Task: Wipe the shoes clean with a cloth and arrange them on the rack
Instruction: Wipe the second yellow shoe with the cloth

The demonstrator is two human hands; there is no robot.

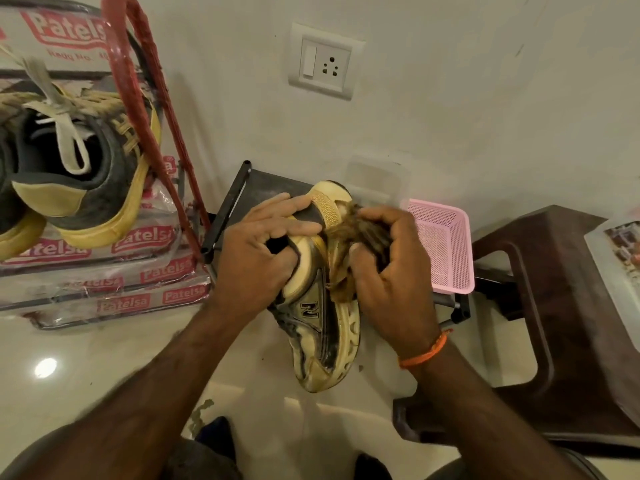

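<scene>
A dirty cream and black sneaker [320, 327] with an N logo lies on its side in the middle of the view, toe toward me. My left hand [258, 249] grips its heel and collar, fingers curled into the opening. My right hand [388, 268] holds a bunched brown cloth [358, 233] against the sole edge. Another cream and dark sneaker [79, 168] with pale laces sits on the red metal rack [142, 74] at the upper left, beside part of one more shoe at the left edge.
Stacked plastic-wrapped "Patelsa" packs [114, 292] fill the rack's lower levels. A pink mesh basket [445, 247] stands on a dark frame behind the shoe. A dark brown plastic stool [561, 306] is at the right. A wall socket [325, 62] is above. The floor is glossy pale tile.
</scene>
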